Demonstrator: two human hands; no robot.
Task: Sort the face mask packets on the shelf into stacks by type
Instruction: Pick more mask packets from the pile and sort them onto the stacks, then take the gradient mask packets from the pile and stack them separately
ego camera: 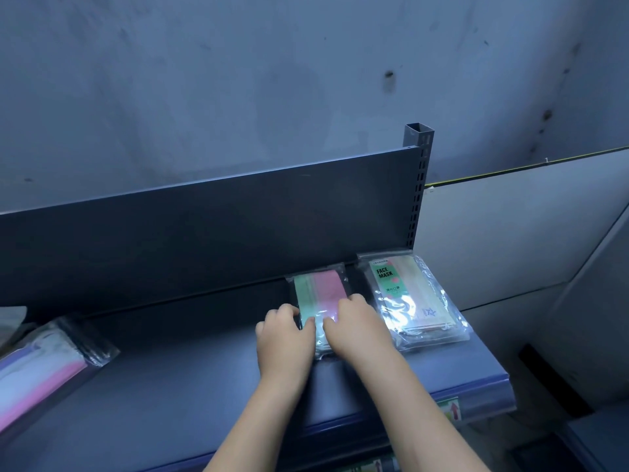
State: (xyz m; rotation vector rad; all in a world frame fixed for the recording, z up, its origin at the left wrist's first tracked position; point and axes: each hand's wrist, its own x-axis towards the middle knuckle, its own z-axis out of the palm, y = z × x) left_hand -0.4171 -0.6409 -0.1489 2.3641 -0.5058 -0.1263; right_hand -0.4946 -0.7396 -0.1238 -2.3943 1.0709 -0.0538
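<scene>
Both hands rest on a clear packet of green and pink face masks (320, 291) that lies flat on the dark shelf (190, 376), its far end close to the upright back panel (204, 229). The left hand (284, 338) lies palm down over the packet's near left corner, fingers curled over the left edge and thumb on the plastic; the right hand (357, 327) lies palm down over the near right side, fingers bent onto the pink half and thumb pointing toward the left thumb. Neither hand is closed around the packet: both are pressed flat on it, and whether any finger hooks beneath the edge cannot be told. Just to the right, separated by a narrow strip of bare shelf, is a thicker stack of clear packets (413, 303) with a green label reading "FACE MASK" on top and pale cream and pink masks showing through glossy plastic; it lies slightly angled, its far end near the back panel and its right side near the shelf's right end. Well apart, at the left edge of the view, another packet (44, 366) holding white, purple and pink masks lies diagonally on the shelf, partly cut off by the frame. A slotted metal upright (418, 185) rises at the right end of the back panel, in front of a stained grey wall (238, 80). The shelf's front lip (476, 400) is blue, with a small label bearing a red arrow.
</scene>
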